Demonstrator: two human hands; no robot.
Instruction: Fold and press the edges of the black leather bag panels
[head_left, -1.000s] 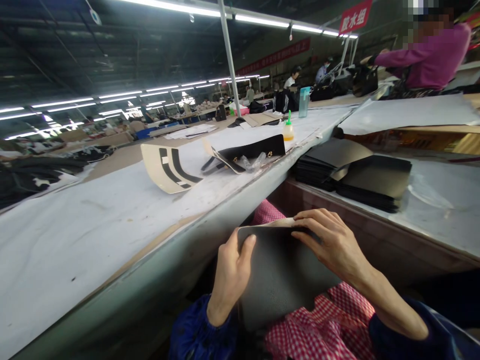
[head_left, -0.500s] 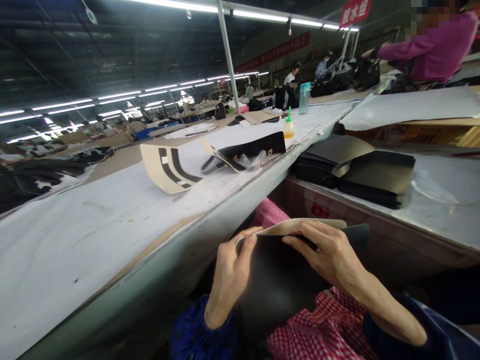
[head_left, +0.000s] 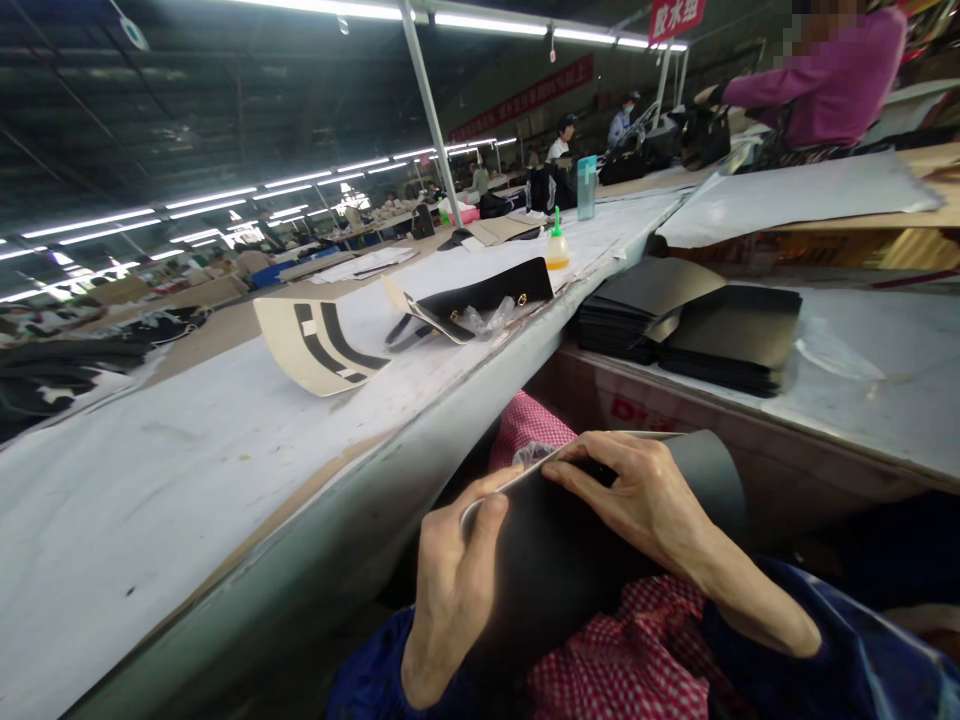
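Left grip and right grip clamp the top edge of a dark sheet, which spreads below them and curls out past the right. Uneven pinching could crease that edge or let it slip.

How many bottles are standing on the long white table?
2 that I can see. A small green-tipped bottle stands just past the black piece with gold fittings; a blue-topped bottle stands farther back. Others might be hidden at the far end.

Tube lights glow under a dark ceiling above long worktables.
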